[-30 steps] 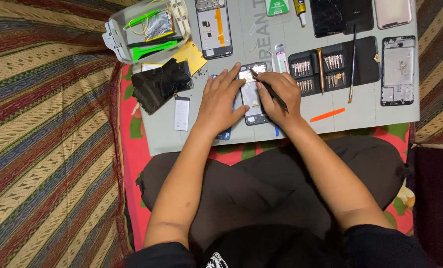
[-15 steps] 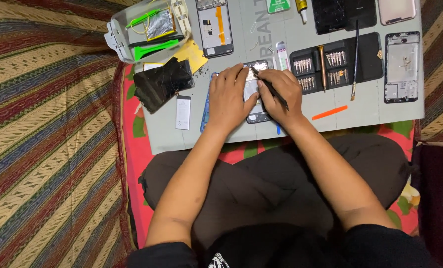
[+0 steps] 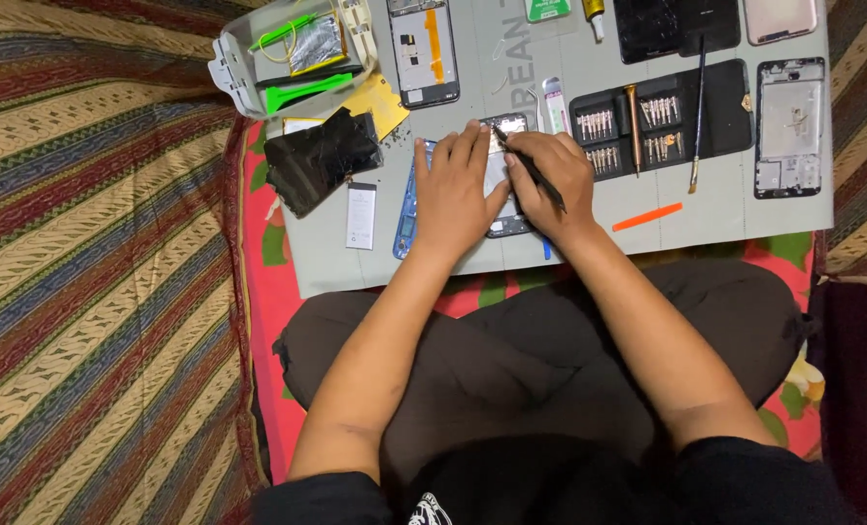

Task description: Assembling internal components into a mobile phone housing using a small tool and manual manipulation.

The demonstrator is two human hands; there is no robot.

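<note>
On the grey work mat (image 3: 570, 233), left hand (image 3: 450, 187) presses flat on the opened dark phone body (image 3: 504, 185), right hand (image 3: 550, 175) grips a slim black tool (image 3: 529, 167), tip unmoved at its top edge since half a second ago.

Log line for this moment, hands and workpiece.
left hand flat on opened phone | right hand holds black tool, tip on phone's top edge | grey mat | bit set right

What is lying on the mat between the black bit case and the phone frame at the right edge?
Between the bit case and the phone frame, the head view shows a bare strip of grey mat, with only a small brass-coloured piece there.
</note>
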